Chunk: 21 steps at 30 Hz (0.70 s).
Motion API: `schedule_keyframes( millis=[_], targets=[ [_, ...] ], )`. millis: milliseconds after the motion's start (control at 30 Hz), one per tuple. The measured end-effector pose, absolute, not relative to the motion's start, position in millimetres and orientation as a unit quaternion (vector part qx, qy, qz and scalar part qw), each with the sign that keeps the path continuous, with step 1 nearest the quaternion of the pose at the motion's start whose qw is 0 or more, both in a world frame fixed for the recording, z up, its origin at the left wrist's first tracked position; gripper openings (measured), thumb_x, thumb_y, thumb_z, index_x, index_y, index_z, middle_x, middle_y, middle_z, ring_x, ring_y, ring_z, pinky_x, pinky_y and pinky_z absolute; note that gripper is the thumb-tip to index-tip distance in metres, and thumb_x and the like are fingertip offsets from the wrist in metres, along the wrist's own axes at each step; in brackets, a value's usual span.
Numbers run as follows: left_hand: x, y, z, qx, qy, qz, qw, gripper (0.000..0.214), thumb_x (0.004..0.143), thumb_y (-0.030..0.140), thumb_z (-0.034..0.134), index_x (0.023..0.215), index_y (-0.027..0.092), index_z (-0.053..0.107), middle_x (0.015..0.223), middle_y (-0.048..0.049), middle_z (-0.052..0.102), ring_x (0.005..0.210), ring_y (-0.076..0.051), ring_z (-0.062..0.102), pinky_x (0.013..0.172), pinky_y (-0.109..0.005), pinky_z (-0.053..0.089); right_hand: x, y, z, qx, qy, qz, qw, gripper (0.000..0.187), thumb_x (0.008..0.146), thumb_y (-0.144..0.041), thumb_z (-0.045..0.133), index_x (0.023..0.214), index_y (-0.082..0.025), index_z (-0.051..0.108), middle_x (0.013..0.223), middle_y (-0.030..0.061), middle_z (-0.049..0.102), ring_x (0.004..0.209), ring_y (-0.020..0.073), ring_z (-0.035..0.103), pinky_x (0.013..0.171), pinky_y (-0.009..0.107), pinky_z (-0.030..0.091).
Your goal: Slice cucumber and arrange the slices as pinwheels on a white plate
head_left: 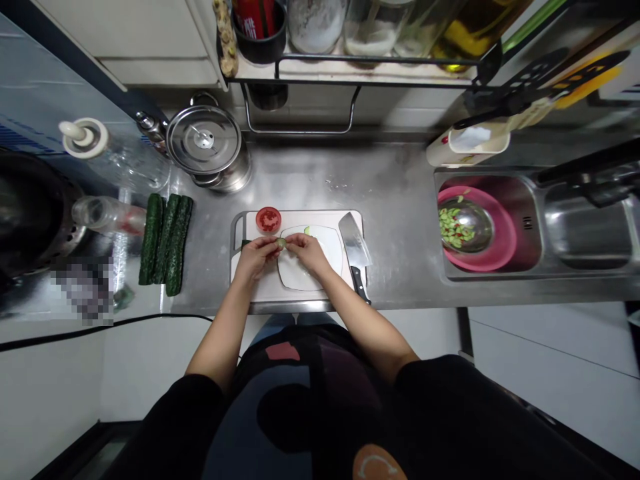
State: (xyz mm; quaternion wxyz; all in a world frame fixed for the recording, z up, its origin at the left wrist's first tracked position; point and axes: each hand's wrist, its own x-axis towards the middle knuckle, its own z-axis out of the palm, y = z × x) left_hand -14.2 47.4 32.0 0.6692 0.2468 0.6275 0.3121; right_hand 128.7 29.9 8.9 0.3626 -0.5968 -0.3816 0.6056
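Over a white plate (pixel 300 275), my left hand (pixel 256 257) and my right hand (pixel 307 252) meet, with fingertips pinched on a small round green cucumber slice (pixel 282 243). The plate rests on a white cutting board (pixel 263 290) with a grey handle. A light green piece (pixel 307 231) lies at the plate's far edge. Beside my left hand, a dark green end (pixel 245 244) shows, partly covered. A small red bowl (pixel 269 220) with red bits stands at the board's far left. To the right of the plate lies a kitchen knife (pixel 355 243) with a black handle.
Several whole cucumbers (pixel 166 243) lie left of the board, near a lidded steel pot (pixel 207 143). In the sink (pixel 533 227) at right sits a pink basin (pixel 503 230) holding a metal bowl with cut green and red pieces. A shelf (pixel 380 77) with jars overhangs the back.
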Motion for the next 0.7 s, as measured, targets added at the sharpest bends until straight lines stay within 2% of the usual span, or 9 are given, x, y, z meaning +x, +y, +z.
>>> schedule_keyframes(
  millis=[133, 300, 467, 600, 700],
  targets=[
    [-2, 44, 37, 0.229, 0.604, 0.291, 0.706, 0.028, 0.059, 0.021, 0.079, 0.081, 0.013, 0.063, 0.073, -0.0027, 0.068, 0.065, -0.011, 0.065, 0.063, -0.022, 0.052, 141, 22, 19, -0.598, -0.281, 0.638, 0.395, 0.021, 0.062, -0.032, 0.068, 0.073, -0.016, 0.061, 0.063, -0.0029, 0.059, 0.059, 0.0087, 0.053, 0.054, 0.019, 0.038],
    [13, 38, 30, 0.336, 0.607, 0.275, 0.666, 0.03, 0.061, 0.027, 0.078, 0.085, 0.014, 0.064, 0.072, -0.0016, 0.068, 0.069, -0.013, 0.065, 0.067, -0.024, 0.051, 156, 16, 25, -0.607, -0.238, 0.635, 0.414, 0.025, 0.056, -0.033, 0.068, 0.072, -0.017, 0.058, 0.062, -0.0028, 0.059, 0.06, 0.0102, 0.057, 0.052, 0.018, 0.035],
    [25, 34, 19, 0.58, 0.61, 0.268, 0.469, 0.008, 0.076, 0.019, 0.063, 0.082, 0.018, 0.068, 0.08, -0.0016, 0.069, 0.075, -0.013, 0.064, 0.073, -0.026, 0.05, 170, 17, 24, -0.633, -0.193, 0.622, 0.419, 0.026, 0.053, -0.031, 0.067, 0.072, -0.017, 0.058, 0.064, -0.002, 0.062, 0.056, 0.0088, 0.055, 0.049, 0.017, 0.033],
    [28, 39, 3, 0.765, 0.511, 0.283, 0.27, 0.014, 0.084, 0.017, 0.055, 0.083, 0.02, 0.07, 0.083, -0.0037, 0.069, 0.083, -0.017, 0.062, 0.08, -0.031, 0.048, 183, 26, 20, -0.648, -0.233, 0.601, 0.407, 0.02, 0.054, -0.027, 0.066, 0.07, -0.016, 0.059, 0.061, -0.0025, 0.061, 0.054, 0.0077, 0.051, 0.052, 0.018, 0.037],
    [30, 47, -11, 0.828, 0.452, 0.287, 0.166, 0.02, 0.089, 0.019, 0.051, 0.088, 0.021, 0.071, 0.081, -0.0052, 0.068, 0.081, -0.018, 0.06, 0.076, -0.032, 0.045, 191, 37, 14, -0.671, -0.29, 0.566, 0.382, 0.012, 0.058, -0.022, 0.061, 0.068, -0.016, 0.059, 0.058, -0.0039, 0.058, 0.053, 0.0073, 0.049, 0.055, 0.019, 0.039]
  ],
)
